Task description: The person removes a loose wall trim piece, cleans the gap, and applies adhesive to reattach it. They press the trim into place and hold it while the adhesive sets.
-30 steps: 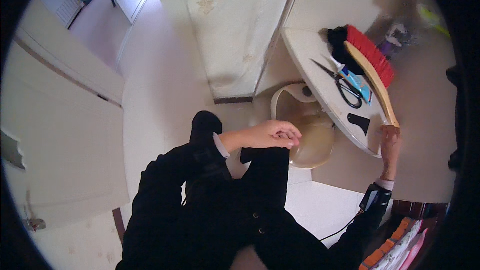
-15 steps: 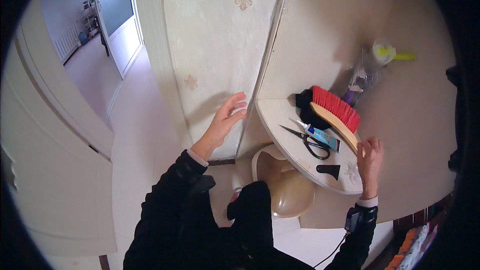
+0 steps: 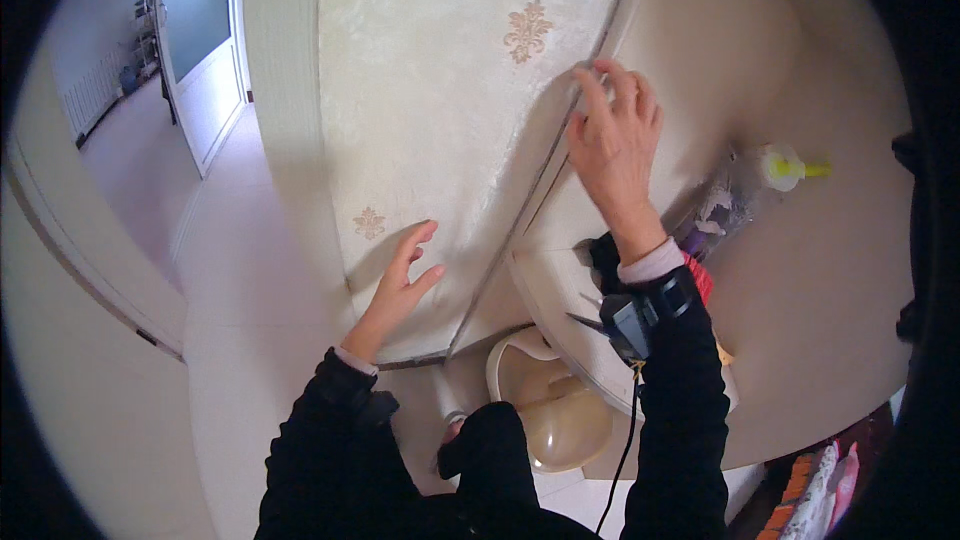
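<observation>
Left hand (image 3: 398, 285) is half-open, empty; right hand (image 3: 617, 145), farther, curls loosely, hold unclear; near swing-lid bin (image 3: 570, 435) hides its contents.

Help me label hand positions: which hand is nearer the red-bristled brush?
Right. The right hand is beyond the brush, slightly to its left, with the black sleeve partly hiding it; the left hand is farther off, well to the left, by the patterned wallpaper.

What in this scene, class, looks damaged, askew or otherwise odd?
The dark seam along the right edge of the patterned wallpaper looks odd: it is uneven, as if the edge were soiled or lifting, though which is unclear. The right hand is at its upper part. I see no spill.
</observation>
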Tool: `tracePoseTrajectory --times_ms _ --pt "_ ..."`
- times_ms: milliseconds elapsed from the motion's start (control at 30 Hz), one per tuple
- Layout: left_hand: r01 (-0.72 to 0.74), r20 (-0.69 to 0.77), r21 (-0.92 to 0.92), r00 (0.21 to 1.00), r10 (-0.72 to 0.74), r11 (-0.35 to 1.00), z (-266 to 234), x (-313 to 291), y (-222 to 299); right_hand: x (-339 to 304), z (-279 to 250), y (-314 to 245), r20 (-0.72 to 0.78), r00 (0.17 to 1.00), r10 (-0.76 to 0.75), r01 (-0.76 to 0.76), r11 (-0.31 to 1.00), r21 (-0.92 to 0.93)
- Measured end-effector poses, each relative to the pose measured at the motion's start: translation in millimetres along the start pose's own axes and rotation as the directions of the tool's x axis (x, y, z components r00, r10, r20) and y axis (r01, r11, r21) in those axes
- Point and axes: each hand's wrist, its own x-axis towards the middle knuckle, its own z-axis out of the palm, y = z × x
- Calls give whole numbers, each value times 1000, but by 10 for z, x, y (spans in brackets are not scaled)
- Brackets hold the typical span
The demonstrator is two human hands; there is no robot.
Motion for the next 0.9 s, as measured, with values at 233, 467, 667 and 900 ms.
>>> tracePoseTrajectory --times_ms 233,467,667,900 --pt "-67 19 -21 998 67 998 -120 47 -74 302 70 83 60 996 -66 73 990 -122" --pt "-125 4 -73 992 126 989 -125 44 -65 327 -1 136 55 969 -240 246 948 -201" --pt "-108 -1 -56 994 108 993 -112 38 -55 183 -14 189 -53 999 -7 7 1000 0" --pt "-42 -43 13 998 43 999 -23 5 -26 23 23 362 116 860 496 -434 595 676"
